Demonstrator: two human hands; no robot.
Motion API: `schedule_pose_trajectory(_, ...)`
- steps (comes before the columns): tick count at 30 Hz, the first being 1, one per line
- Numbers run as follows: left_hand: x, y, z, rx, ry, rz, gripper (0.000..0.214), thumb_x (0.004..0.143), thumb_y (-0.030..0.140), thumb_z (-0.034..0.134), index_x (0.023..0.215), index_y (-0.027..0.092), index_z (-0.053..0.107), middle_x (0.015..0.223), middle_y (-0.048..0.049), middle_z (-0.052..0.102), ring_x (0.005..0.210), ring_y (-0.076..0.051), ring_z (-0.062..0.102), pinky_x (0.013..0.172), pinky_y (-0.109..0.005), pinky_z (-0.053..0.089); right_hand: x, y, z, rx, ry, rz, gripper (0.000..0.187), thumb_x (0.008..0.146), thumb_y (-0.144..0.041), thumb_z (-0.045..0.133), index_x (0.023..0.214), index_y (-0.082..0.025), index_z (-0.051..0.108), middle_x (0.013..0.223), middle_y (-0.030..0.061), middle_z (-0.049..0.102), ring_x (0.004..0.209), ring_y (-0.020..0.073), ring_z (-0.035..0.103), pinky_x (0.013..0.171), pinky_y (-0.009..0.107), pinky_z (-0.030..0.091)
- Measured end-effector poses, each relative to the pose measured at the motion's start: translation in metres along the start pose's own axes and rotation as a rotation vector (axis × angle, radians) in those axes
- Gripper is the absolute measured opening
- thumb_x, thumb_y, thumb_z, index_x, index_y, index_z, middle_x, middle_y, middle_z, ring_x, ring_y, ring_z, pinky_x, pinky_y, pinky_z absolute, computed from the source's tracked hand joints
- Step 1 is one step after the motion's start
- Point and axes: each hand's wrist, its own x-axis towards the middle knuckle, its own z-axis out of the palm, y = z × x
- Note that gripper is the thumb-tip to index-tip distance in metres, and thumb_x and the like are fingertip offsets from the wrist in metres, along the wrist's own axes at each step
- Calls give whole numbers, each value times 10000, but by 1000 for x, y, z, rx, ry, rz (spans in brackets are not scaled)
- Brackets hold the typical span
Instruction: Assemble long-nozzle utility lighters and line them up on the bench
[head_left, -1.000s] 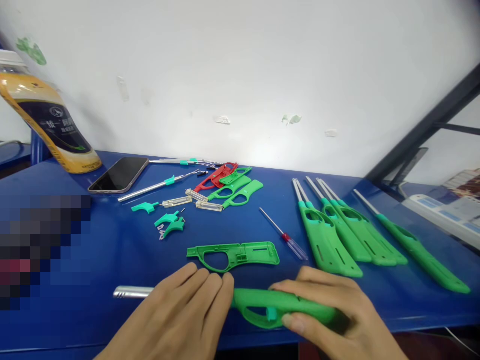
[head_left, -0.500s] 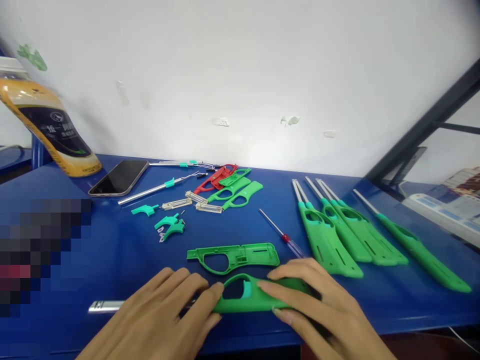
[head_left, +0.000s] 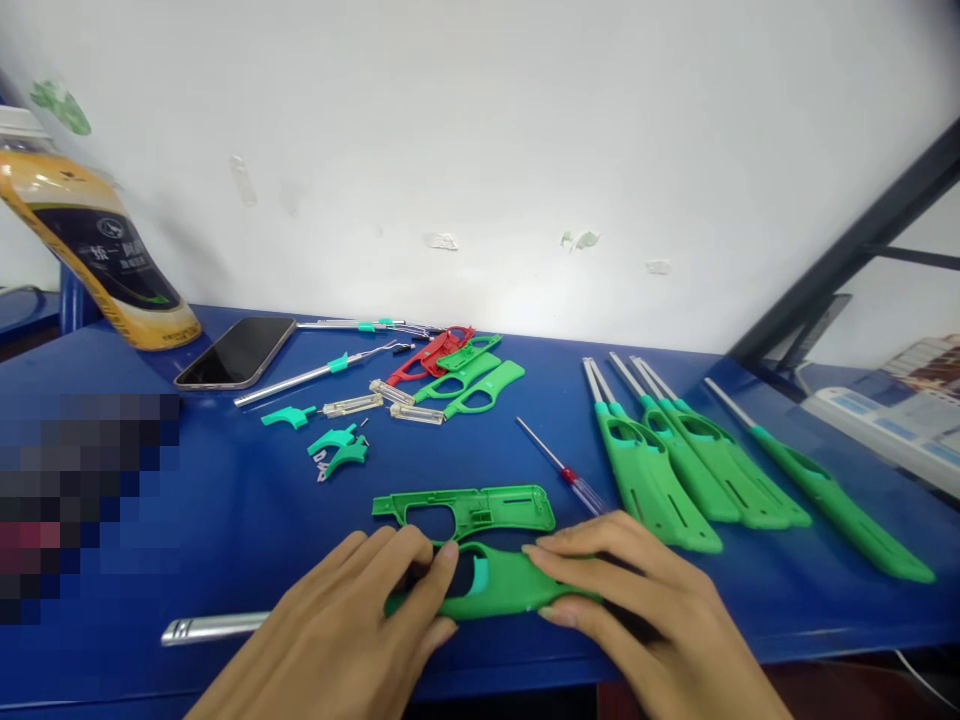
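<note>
A green long-necked lighter (head_left: 499,585) lies near the table's front edge, its metal tube pointing left and a teal trigger showing inside the loop. My left hand (head_left: 352,620) is closed on the loop end, covering where tube and handle meet. At the handle's other end, my right hand (head_left: 637,600) grips with thumb and fingers on opposite edges. Just behind it lies an open green half shell (head_left: 487,509), inner side up. A screwdriver (head_left: 571,476) with a red and clear handle rests behind my right hand.
Several whole green lighters (head_left: 660,480) lie at the right. Toward the back are red and green shells (head_left: 450,365), clear fuel tanks (head_left: 352,405), teal triggers (head_left: 341,447) and a metal tube (head_left: 292,382). A phone (head_left: 238,352) and a bottle (head_left: 112,240) stand at left.
The lighter in my hands has shifted slightly left, and its tube tip sits a little lower. My left fingers have moved further over the loop; my right hand still grips the handle.
</note>
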Motion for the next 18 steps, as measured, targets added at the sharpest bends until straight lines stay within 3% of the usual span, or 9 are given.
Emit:
schedule_pose_trajectory(4, -8, -3, 15, -16, 99, -19, 457, 1217, 213, 261, 1382, 231, 688, 1118, -60, 779, 948, -213, 757, 866, -339, 581, 2, 0, 2, 3, -47, 30, 145, 1024, -341, 819, 1164, -351, 854, 1122, -18, 849, 980, 173, 825, 918, 252, 670)
schedule_pose_trajectory(10, -10, -12, 14, -13, 7, -27, 414, 1117, 122, 456, 1441, 262, 671, 1134, -39, 785, 982, -226, 771, 890, -342, 582, 2, 3, 6, -37, -30, 4, 157, 1020, -398, 819, 1163, -347, 857, 1125, 1, 852, 982, 193, 841, 936, 274, 686)
schedule_pose_trajectory(15, -18, -18, 17, 27, 38, -47, 462, 1116, 105, 433, 1494, 276, 637, 1206, -39, 792, 1075, -245, 767, 992, -376, 548, -1, 4, 6, -81, 26, 32, 329, 971, -398, 871, 1295, -379, 816, 1296, -9, 836, 1139, 207, 834, 1032, 281, 663)
schedule_pose_trajectory(18, -23, -20, 21, 19, 9, -56, 508, 1100, 79, 431, 1533, 276, 608, 1224, -46, 780, 1074, -248, 756, 1001, -384, 530, -3, 7, 3, -43, -3, 59, 285, 998, -371, 847, 1280, -391, 814, 1294, -31, 838, 1154, 179, 829, 1039, 243, 647)
